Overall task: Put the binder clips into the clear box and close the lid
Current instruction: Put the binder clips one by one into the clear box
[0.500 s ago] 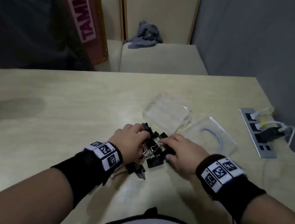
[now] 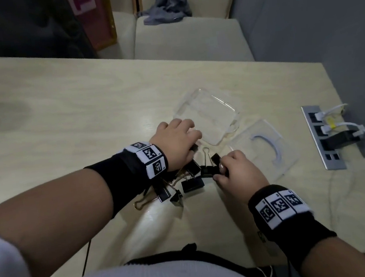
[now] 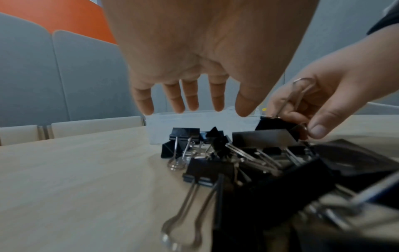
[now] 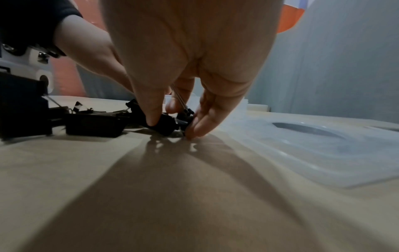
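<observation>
**A:** How far along is it?

**B:** Barely begun, I'd judge. Start with the table [image 2: 83, 117]: everything sits on it. Take the box [image 2: 206, 115] as the landmark. It stands open, and as far as the head view shows through its clear walls, nothing is in it.

**A:** And the lid?

**B:** The lid [image 2: 264, 149] lies flat just to the right of the box and a little nearer the person, so closing is not yet done.

**A:** Where are the clips?

**B:** The clips [image 2: 191, 184] are in a loose heap on the near side of the box, just beside it, black bodies and wire handles tangled together. All the ones I can see are outside the box.

**A:** What are the hands doing?

**B:** The left hand [image 2: 175, 143] hovers over the near left corner of the box, above the far edge of the heap. In the left wrist view its fingers [image 3: 190, 95] hang down straight and spread, with nothing in them. The right hand [image 2: 237, 173] is at the heap's right edge, nearer the person than the box. Its thumb and fingers pinch one clip [image 4: 164, 124] low at the table, with a wire handle standing up between the fingers.

**A:** So what is left?

**B:** Nearly everything: carry that pinched clip over to the box, do the same with the rest of the heap, then set the lid on and press it shut.

**A:** Anything else nearby?

**B:** A socket strip [image 2: 323, 138] with white cables, well to the right of the box.
</observation>
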Demonstrator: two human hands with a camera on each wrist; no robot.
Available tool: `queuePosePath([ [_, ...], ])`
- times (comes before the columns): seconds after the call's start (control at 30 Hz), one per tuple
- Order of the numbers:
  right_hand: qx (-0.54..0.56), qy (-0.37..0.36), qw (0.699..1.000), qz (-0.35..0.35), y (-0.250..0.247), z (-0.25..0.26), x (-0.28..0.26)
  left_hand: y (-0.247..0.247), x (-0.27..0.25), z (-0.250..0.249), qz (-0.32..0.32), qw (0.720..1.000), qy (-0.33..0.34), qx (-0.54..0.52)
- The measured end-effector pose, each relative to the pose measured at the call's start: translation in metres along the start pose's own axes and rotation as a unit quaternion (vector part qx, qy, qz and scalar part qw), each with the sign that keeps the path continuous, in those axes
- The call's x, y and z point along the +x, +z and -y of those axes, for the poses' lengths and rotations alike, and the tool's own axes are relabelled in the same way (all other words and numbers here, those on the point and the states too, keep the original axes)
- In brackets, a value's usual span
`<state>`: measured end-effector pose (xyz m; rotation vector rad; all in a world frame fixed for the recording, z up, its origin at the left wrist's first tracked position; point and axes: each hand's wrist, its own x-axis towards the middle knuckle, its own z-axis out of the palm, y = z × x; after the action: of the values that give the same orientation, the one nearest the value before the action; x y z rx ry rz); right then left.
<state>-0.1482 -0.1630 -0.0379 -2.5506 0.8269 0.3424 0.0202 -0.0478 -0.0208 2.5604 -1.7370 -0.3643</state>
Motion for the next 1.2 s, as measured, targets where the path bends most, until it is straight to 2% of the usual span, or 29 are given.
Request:
queuePosePath([
  [0.13, 0.013, 0.005, 1.000, -0.017, 0.000, -0.011, -0.001, 0.000, 0.016, -0.003, 0.043, 0.998, -0.042, -0.012],
  [0.33, 0.055, 0.001, 0.997, -0.056, -0.007, -0.016, -0.001, -0.004, 0.013, -0.006, 0.030, 0.998, -0.042, 0.035],
  [0.47, 0.122, 0.014, 0.987, -0.101, -0.020, -0.014, -0.003, -0.002, 0.005, -0.011, 0.038, 0.998, -0.044, 0.016],
  [0.6, 0.166, -0.040, 0.974, -0.149, -0.040, -0.005, -0.003, -0.003, 0.004, -0.012, -0.002, 0.995, -0.036, -0.096],
  [0.7, 0.108, -0.097, 0.977, -0.159, -0.050, 0.005, 0.006, -0.010, 0.006, -0.013, -0.049, 0.979, -0.013, -0.197],
  [0.8, 0.075, -0.113, 0.981, -0.139, -0.054, 0.015, 0.024, -0.017, 0.009, -0.008, -0.091, 0.973, -0.056, -0.205],
  [0.87, 0.060, -0.115, 0.983, -0.130, -0.053, 0.019, 0.038, -0.019, 0.008, -0.003, -0.096, 0.972, -0.084, -0.196],
  [0.93, 0.014, -0.110, 0.990, -0.093, -0.052, 0.021, 0.051, -0.017, 0.001, -0.001, -0.084, 0.982, -0.073, -0.154],
  [1.0, -0.033, -0.097, 0.993, -0.053, -0.052, 0.021, 0.058, -0.014, -0.008, -0.003, -0.060, 0.994, -0.032, -0.090],
  [1.13, -0.001, -0.055, 0.994, -0.090, -0.053, 0.017, 0.045, -0.001, -0.027, -0.017, 0.033, 0.998, 0.055, -0.010],
  [1.2, -0.010, -0.044, 0.997, -0.059, -0.049, 0.014, 0.029, 0.008, -0.034, -0.025, 0.092, 0.992, 0.082, 0.013],
])
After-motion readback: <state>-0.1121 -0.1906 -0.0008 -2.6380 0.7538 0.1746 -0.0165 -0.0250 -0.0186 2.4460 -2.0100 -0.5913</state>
